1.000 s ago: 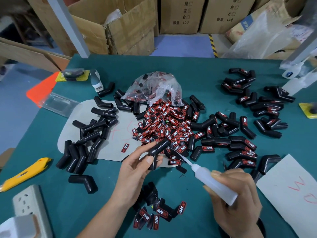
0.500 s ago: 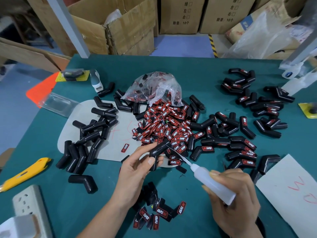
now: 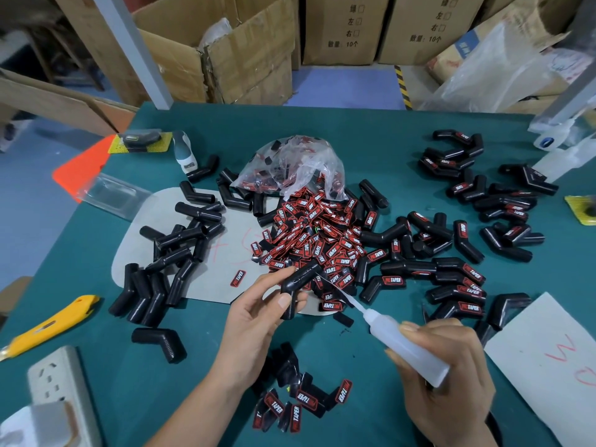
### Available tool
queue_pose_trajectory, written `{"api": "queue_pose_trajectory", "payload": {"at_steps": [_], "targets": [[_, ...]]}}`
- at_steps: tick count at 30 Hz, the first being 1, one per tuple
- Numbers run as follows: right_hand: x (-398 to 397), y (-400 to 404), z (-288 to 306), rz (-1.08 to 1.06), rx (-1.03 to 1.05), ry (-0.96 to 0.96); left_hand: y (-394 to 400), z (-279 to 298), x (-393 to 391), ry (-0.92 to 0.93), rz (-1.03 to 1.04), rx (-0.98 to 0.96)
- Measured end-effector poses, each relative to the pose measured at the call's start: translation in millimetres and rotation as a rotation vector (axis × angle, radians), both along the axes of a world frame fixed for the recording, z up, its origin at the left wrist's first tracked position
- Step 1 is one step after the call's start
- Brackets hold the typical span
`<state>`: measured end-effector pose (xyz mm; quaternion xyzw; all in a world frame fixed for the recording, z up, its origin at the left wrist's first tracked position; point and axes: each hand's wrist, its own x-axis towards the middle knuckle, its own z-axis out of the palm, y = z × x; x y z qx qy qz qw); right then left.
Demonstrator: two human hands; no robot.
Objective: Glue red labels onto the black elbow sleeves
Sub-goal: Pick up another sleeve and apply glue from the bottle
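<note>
Elbow sleeve stayed pinched in left fingers; glue bottle, gripped by right fingers, kept nozzle touching, gluing unfinished

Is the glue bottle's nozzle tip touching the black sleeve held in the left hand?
Cannot tell. In the head view the glue bottle's nozzle tip ends right at the elbow sleeve in the left hand, but no contact or gap shows plainly.

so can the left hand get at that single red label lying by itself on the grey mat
Probably not yet: the loose label lies uncovered near the left hand, but that hand is gripping an elbow sleeve.
</note>
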<state>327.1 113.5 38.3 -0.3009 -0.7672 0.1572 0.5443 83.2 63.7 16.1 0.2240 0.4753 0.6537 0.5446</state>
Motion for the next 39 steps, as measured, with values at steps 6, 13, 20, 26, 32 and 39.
{"api": "queue_pose_trajectory", "payload": {"at_steps": [6, 13, 20, 26, 32, 39], "targets": [[1.3, -0.6, 0.4, 0.013, -0.007, -0.002, 0.2, -1.5, 1.1, -0.008, -0.003, 0.008], [-4.5, -5.7, 0.1, 0.020, -0.027, -0.003, 0.3, -3.0, 0.4, 0.000, -0.002, 0.010], [-6.9, -8.3, 3.7, 0.017, -0.028, -0.012, -0.3, -5.3, 0.4, 0.019, -0.010, 0.020], [-6.2, -8.1, 7.7, 0.010, -0.037, -0.007, 0.3, -9.1, -0.2, 0.019, 0.007, 0.034], [-3.2, -4.9, 2.9, 0.003, -0.027, -0.014, 0.7, -6.3, -1.0, 0.013, 0.009, 0.021], [-2.3, -4.3, 2.2, 0.011, -0.016, -0.007, 0.2, -3.3, -0.6, -0.013, 0.002, 0.005]]}}
